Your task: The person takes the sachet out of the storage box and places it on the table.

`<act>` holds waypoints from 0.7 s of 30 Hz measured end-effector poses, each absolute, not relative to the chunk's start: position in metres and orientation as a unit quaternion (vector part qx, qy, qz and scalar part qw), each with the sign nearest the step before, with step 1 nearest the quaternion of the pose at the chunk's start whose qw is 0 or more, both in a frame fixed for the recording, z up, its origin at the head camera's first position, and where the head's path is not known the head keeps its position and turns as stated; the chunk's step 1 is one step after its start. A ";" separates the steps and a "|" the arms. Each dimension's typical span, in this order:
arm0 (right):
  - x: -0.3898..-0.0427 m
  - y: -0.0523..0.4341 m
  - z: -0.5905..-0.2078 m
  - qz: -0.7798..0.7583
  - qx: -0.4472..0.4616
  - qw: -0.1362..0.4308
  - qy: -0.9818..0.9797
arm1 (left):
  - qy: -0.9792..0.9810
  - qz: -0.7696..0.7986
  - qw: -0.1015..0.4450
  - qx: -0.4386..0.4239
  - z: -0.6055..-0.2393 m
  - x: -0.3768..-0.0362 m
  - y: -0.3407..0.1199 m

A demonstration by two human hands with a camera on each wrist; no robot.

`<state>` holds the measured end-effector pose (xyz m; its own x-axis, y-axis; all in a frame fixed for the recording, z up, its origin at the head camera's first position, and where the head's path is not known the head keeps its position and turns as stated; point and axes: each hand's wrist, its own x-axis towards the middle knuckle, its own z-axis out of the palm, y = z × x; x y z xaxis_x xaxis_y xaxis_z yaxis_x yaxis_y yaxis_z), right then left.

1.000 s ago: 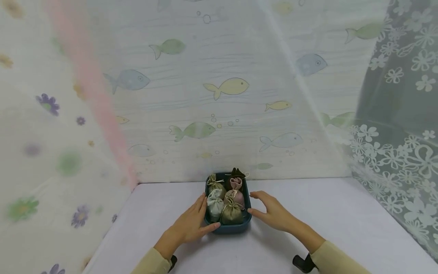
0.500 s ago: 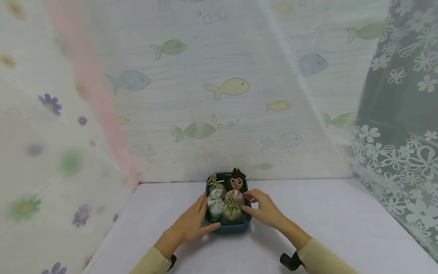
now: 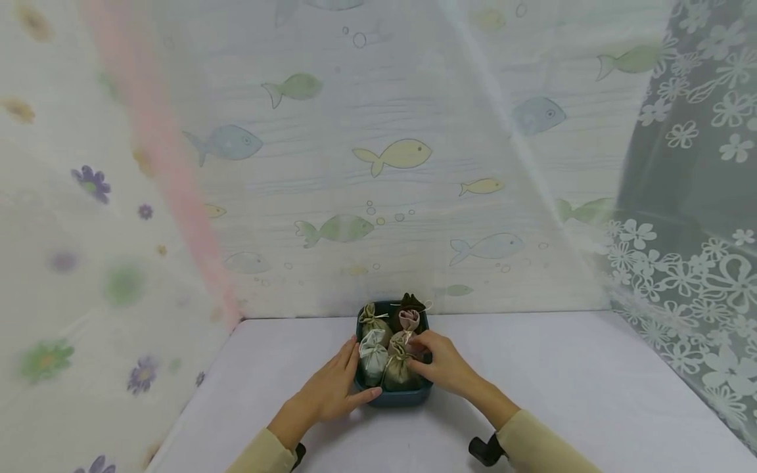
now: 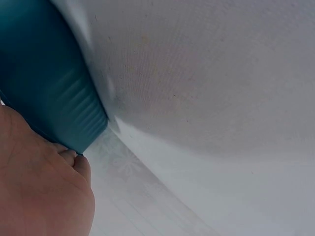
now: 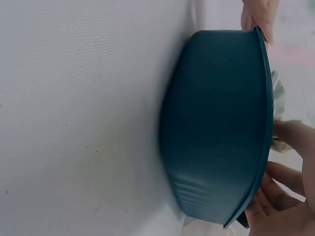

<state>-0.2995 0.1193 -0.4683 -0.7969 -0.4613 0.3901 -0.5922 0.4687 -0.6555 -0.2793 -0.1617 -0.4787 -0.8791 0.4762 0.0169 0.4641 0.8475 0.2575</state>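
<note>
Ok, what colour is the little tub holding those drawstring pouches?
Dark teal blue. The tub shows best in the right wrist view, where its whole side wall fills the frame.

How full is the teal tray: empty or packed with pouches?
Packed. The teal tray holds several tied pouches filling it: a pale one, an olive one, others behind.

The tray [image 3: 393, 396] is a deep teal-blue, and the right wrist view shows that same plain teal on its outer wall. Inside it sit satin pouches: one silver-grey [image 3: 373, 355], one olive-gold [image 3: 397, 373], one dusty pink [image 3: 408, 320], one paler olive [image 3: 374, 315], one dark brown [image 3: 411, 303]. The tabletop [image 3: 562, 381] is a pale lilac-white. Both sleeves [image 3: 535, 443] are cream-beige. The back curtain [image 3: 378, 157] is off-white, printed with yellow, green and blue fish and small bubbles. The left curtain [image 3: 77, 249] carries blurred purple and green flowers and a pink stripe; the right one [image 3: 692, 263] is grey with white lace blossoms.
</note>
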 end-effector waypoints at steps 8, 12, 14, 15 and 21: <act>-0.303 0.111 -0.470 0.374 0.319 0.071 -0.868 | 0.961 0.125 0.023 0.244 -0.482 -0.280 -0.161; -0.302 0.110 -0.471 0.367 0.318 0.071 -0.871 | 0.961 0.126 0.025 0.246 -0.483 -0.279 -0.161; -0.302 0.109 -0.471 0.368 0.316 0.072 -0.872 | 0.961 0.127 0.027 0.246 -0.482 -0.278 -0.160; -0.302 0.109 -0.471 0.370 0.315 0.071 -0.871 | 0.961 0.127 0.027 0.245 -0.482 -0.278 -0.160; -0.303 0.107 -0.474 0.374 0.316 0.077 -0.869 | 0.962 0.130 0.028 0.240 -0.482 -0.279 -0.160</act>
<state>-0.3025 0.1066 -0.4739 -0.7886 -0.4915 0.3696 -0.6064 0.5213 -0.6004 -0.2790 -0.1602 -0.4816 -0.8834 0.4685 0.0089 0.4540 0.8511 0.2636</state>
